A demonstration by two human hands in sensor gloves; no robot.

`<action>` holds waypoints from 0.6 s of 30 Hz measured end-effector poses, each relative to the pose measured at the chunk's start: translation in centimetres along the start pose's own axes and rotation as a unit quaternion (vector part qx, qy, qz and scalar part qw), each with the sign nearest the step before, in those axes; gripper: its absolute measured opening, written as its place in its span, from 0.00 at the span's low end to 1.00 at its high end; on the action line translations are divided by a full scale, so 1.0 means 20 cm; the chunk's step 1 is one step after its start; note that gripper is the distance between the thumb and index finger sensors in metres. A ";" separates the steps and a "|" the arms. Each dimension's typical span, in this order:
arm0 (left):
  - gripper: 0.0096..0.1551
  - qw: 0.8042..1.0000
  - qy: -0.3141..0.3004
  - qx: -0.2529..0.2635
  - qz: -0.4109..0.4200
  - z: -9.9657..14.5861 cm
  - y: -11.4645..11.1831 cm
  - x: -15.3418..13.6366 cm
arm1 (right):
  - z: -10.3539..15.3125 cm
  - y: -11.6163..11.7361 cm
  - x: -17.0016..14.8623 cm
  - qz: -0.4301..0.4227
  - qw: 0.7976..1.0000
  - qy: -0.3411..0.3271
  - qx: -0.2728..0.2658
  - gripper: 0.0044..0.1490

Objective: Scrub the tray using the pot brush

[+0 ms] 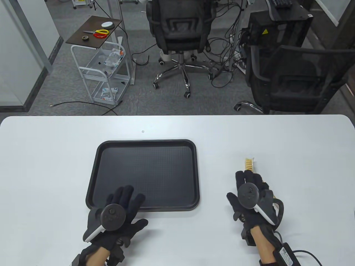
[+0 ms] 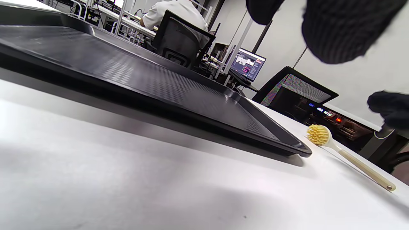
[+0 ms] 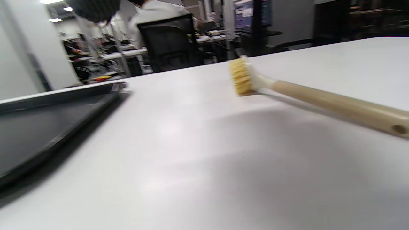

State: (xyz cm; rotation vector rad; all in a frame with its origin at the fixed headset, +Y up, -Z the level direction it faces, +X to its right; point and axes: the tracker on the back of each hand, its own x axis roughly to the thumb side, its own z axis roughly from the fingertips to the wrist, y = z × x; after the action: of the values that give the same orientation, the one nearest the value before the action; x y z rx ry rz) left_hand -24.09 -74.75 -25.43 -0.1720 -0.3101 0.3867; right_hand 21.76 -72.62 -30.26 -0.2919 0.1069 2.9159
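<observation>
The tray (image 1: 142, 174) lies mid-surface, unscrubbed; the brush (image 1: 248, 164) lies apart on its right. The left hand (image 1: 116, 210) hovers spread over the tray's near rim; the right hand (image 1: 253, 198) covers the brush handle, fingers loose. Judged: pick-up stage; next needs a firm handle grip. Wrist views show the handle ungripped, hidden from above.

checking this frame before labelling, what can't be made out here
- Table view: the right hand covers the pot brush handle; contact with it cannot be told.
- Table view: the left hand hides the tray near-left rim; touch unclear.
- Right wrist view: motion blur; only one fingertip shows.
</observation>
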 end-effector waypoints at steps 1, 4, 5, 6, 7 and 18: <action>0.51 1.000 -0.001 0.002 0.000 0.00 0.00 0.00 | -0.03 0.00 -0.03 0.002 1.000 0.016 0.003 0.54; 0.51 1.000 -0.006 0.009 0.004 0.01 0.01 0.01 | -0.16 0.04 -0.17 0.012 0.997 0.069 0.026 0.54; 0.51 1.000 -0.006 0.009 0.004 0.01 0.01 0.01 | -0.18 0.06 -0.19 0.014 0.997 0.072 0.035 0.54; 0.51 1.000 -0.006 0.009 0.004 0.01 0.01 0.01 | -0.20 0.08 -0.23 0.027 0.996 0.080 0.037 0.54; 0.51 1.000 -0.005 0.008 0.002 0.01 0.01 0.01 | -0.22 0.11 -0.25 0.033 0.995 0.087 0.036 0.54; 0.51 1.000 -0.001 0.000 0.006 -0.01 0.01 0.00 | -0.31 0.28 -0.37 0.092 0.986 0.128 0.049 0.45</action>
State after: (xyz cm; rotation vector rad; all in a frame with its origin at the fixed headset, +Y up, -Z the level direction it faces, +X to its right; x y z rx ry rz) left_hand -24.05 -74.61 -25.56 -0.1735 -0.3114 0.3980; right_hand 28.74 -80.07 -34.54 -0.6732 0.3335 3.0247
